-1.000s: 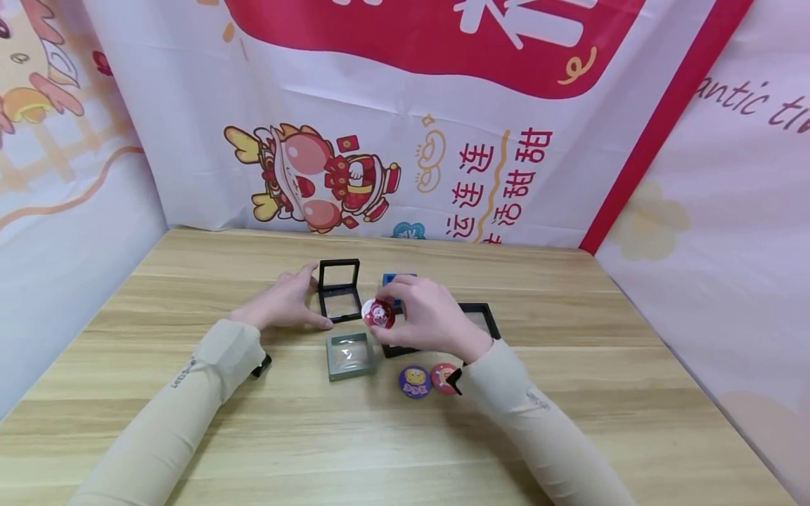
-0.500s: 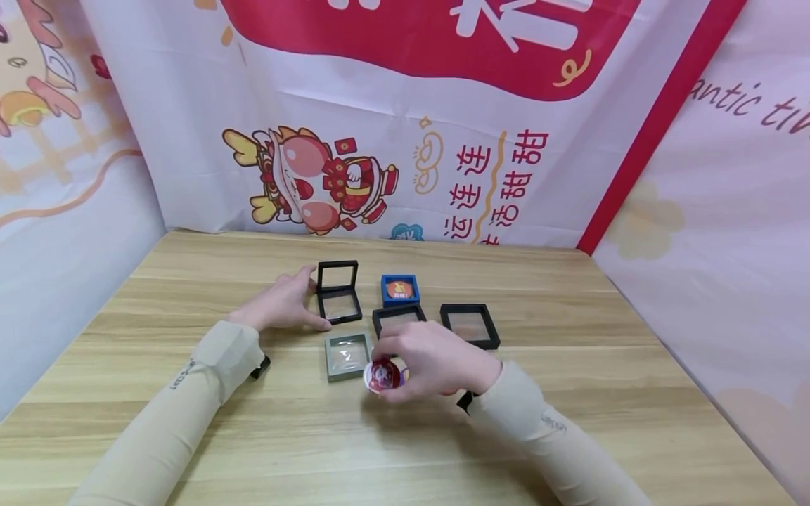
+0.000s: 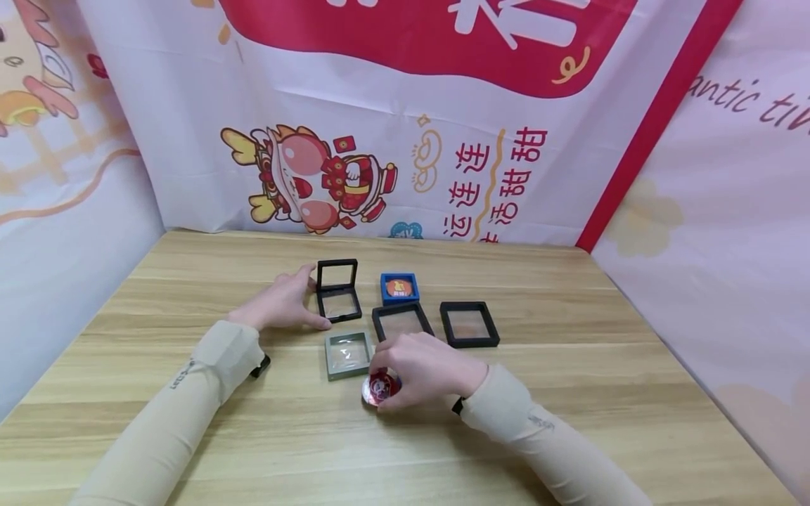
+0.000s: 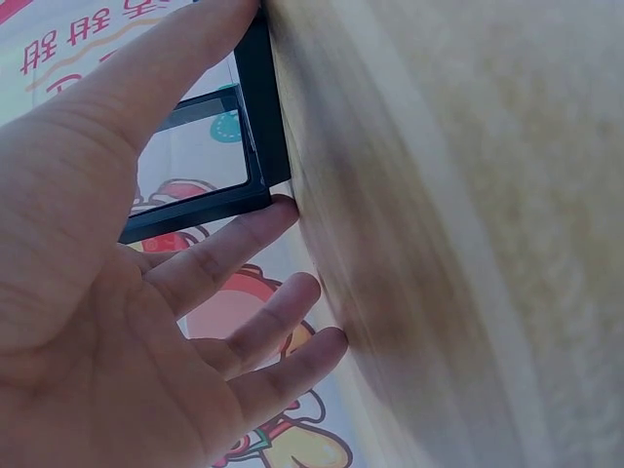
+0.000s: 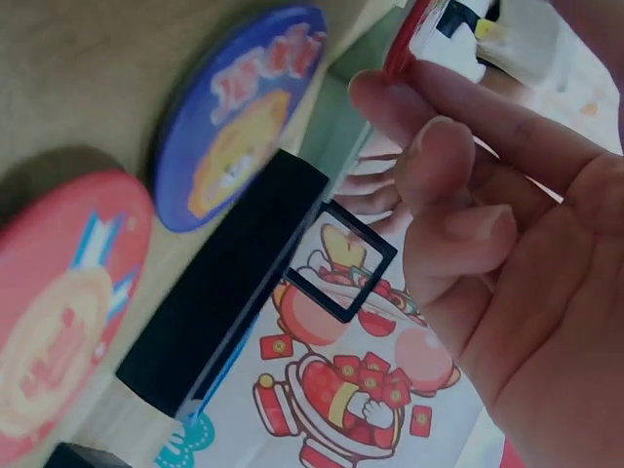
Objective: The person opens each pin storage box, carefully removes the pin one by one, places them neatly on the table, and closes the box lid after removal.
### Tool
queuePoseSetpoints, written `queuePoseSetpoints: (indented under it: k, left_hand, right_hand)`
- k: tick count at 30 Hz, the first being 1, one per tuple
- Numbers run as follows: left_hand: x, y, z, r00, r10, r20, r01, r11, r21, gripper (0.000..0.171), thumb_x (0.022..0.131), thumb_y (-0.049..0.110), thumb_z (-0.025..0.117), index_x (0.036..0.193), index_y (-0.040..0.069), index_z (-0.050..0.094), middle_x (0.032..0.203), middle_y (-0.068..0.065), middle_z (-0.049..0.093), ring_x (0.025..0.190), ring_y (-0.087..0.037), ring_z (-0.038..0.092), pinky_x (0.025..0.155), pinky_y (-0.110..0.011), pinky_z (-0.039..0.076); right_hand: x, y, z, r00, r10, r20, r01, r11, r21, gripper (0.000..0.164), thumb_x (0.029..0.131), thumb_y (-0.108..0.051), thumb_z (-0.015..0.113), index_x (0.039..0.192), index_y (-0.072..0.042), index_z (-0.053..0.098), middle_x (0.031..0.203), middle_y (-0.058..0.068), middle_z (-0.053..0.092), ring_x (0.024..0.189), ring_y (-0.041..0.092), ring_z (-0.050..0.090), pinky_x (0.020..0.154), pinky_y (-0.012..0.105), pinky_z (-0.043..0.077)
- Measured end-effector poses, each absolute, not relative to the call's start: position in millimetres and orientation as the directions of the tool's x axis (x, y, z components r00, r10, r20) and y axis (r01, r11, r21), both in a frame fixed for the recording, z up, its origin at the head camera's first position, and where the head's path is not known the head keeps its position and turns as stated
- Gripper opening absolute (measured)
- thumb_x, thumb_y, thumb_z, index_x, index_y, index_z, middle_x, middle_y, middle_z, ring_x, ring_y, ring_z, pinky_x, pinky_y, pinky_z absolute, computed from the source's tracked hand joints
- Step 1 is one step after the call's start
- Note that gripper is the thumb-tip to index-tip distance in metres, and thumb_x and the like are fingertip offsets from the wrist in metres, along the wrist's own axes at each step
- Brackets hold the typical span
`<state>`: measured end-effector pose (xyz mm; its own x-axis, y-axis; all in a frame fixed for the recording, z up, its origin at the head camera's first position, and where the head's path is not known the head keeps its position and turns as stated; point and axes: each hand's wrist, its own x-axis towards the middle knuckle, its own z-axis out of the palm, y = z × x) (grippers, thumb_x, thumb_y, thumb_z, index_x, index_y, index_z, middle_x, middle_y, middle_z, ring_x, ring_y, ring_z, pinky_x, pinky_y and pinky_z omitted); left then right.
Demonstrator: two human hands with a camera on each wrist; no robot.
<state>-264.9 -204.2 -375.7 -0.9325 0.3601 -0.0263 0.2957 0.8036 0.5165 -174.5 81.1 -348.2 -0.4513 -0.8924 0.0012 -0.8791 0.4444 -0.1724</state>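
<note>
My right hand (image 3: pixel 430 365) pinches a round red-and-white badge (image 3: pixel 377 388) by its edge, low over the table just in front of a grey-green display frame (image 3: pixel 349 374). In the right wrist view the badge's red rim (image 5: pixel 405 39) shows at the fingertips. A small black display frame (image 3: pixel 337 289) stands unfolded, lid upright, beside my left hand (image 3: pixel 281 301). The left thumb reaches its near corner, while the other fingers extend loosely along its side and the tabletop. A purple badge (image 5: pixel 239 122) and a coral-red badge (image 5: pixel 73 292) lie under the right hand, hidden in the head view.
Behind the right hand lie two larger black frames, one in the middle (image 3: pixel 397 307) and one to the right (image 3: pixel 468 306). A blue frame (image 3: pixel 399 277) at the back holds an orange badge. A printed cloth (image 3: pixel 405 140) hangs behind the wooden table (image 3: pixel 285 436).
My right hand has brought the red-and-white badge down from beside the black frames toward the near side of the grey-green frame. The left hand stays at the small black frame.
</note>
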Motion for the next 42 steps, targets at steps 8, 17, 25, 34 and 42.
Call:
queuePoseSetpoints:
  k: [8, 17, 25, 34, 42]
  left_hand:
    - [-266.2, -204.7, -374.6, -0.931, 0.365, -0.018, 0.304, 0.803, 0.513, 0.124, 0.069, 0.046, 0.088, 0.153, -0.005, 0.012, 0.137, -0.021, 0.051, 0.130, -0.045, 0.035, 0.108, -0.061, 0.024]
    - [-267.2, -206.2, -375.2, -0.932, 0.362, -0.017, 0.301, 0.801, 0.518, 0.122, 0.069, 0.046, 0.088, 0.153, -0.004, 0.015, 0.135, -0.021, 0.053, 0.129, -0.044, 0.036, 0.107, -0.061, 0.024]
    - [-264.9, -206.5, -377.6, -0.932, 0.361, -0.030, 0.291, 0.796, 0.530, 0.120, 0.070, 0.044, 0.088, 0.153, -0.003, 0.015, 0.136, -0.021, 0.051, 0.130, -0.044, 0.036, 0.107, -0.062, 0.025]
    - [-268.3, -205.3, -378.1, -0.930, 0.368, -0.006, 0.308, 0.787, 0.534, 0.117, 0.068, 0.044, 0.089, 0.152, 0.000, 0.020, 0.131, -0.019, 0.055, 0.126, -0.040, 0.040, 0.106, -0.060, 0.028]
    - [-268.6, -206.6, -378.2, -0.921, 0.389, 0.023, 0.334, 0.759, 0.559, 0.105, 0.068, 0.040, 0.091, 0.147, 0.003, 0.032, 0.125, -0.016, 0.060, 0.121, -0.037, 0.045, 0.104, -0.059, 0.031]
  right_hand:
    - [-179.4, 74.1, -337.9, -0.479, -0.878, -0.010, -0.878, 0.479, 0.012, 0.044, 0.077, -0.054, 0.078, 0.101, -0.017, 0.073, 0.090, -0.008, 0.063, 0.070, 0.002, 0.053, 0.058, 0.017, 0.043]
    - [-237.4, 62.2, -274.6, -0.539, -0.830, 0.144, -0.841, 0.541, -0.026, 0.016, 0.095, -0.031, 0.065, 0.089, -0.017, 0.070, 0.079, -0.006, 0.063, 0.063, 0.007, 0.053, 0.054, 0.021, 0.045]
    - [-298.4, 34.2, -279.9, -0.710, -0.695, 0.118, -0.704, 0.705, -0.086, 0.029, 0.103, -0.021, 0.053, 0.126, -0.011, 0.066, 0.123, 0.005, 0.063, 0.109, 0.018, 0.060, 0.090, 0.033, 0.050]
    - [-324.2, 9.6, -307.1, -0.671, -0.741, -0.001, -0.731, 0.662, -0.169, 0.030, 0.103, -0.010, 0.050, 0.128, -0.009, 0.066, 0.122, 0.006, 0.066, 0.107, 0.017, 0.062, 0.092, 0.031, 0.049]
    - [-325.2, 1.9, -318.5, -0.648, -0.760, 0.049, -0.759, 0.640, -0.120, 0.028, 0.098, -0.003, 0.057, 0.114, -0.016, 0.075, 0.103, 0.001, 0.072, 0.081, 0.009, 0.060, 0.077, 0.026, 0.050]
